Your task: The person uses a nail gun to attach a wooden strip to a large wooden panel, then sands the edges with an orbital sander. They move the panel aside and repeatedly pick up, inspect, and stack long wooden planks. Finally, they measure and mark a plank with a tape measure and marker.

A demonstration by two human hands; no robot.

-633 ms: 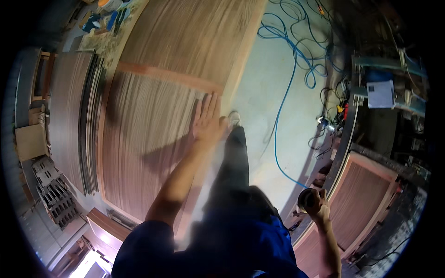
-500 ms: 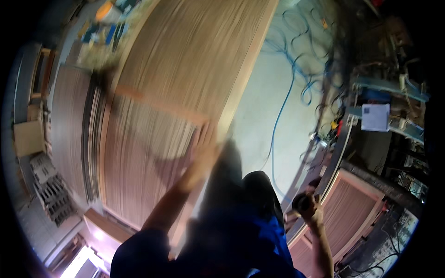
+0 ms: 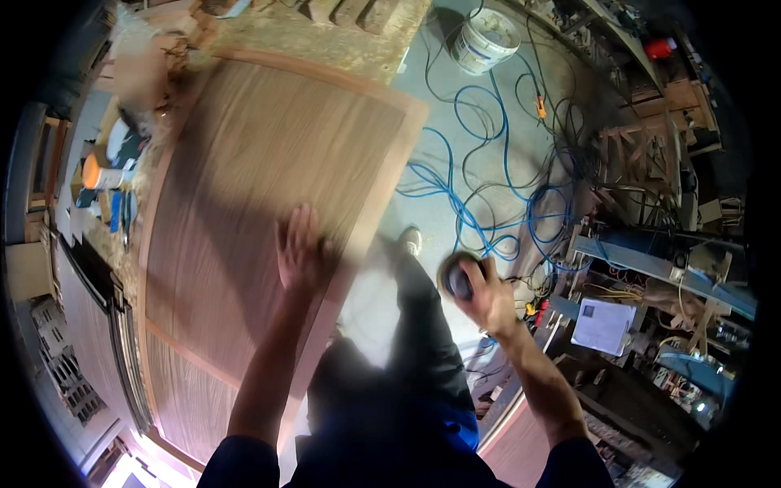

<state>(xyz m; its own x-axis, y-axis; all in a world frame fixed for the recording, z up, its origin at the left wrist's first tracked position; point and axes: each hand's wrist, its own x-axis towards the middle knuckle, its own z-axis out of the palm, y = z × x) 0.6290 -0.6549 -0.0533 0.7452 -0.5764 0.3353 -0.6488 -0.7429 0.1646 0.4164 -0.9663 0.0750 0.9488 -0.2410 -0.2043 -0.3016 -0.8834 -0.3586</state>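
Observation:
My left hand [image 3: 301,250] lies on the large framed wooden panel [image 3: 268,146], fingers stretched out and palm down, near the panel's right edge strip. The panel looks like a door, with brown wood grain and a paler frame. To the right, over the floor and apart from the panel, my right hand [image 3: 490,302] grips a round black palm sander [image 3: 460,279] from above. The sander's underside is hidden.
Blue hoses [image 3: 464,207] and dark cables tangle on the floor. A white bucket [image 3: 486,41] stands at the far end. An orange-lidded container [image 3: 99,174] sits left of the panel. On the right are a metal frame [image 3: 675,281] and a white sheet [image 3: 603,325].
The view has moved forward along the panel, so its far end and the bucket now show. My left hand has moved farther up the panel. My right hand has brought the sander forward and left.

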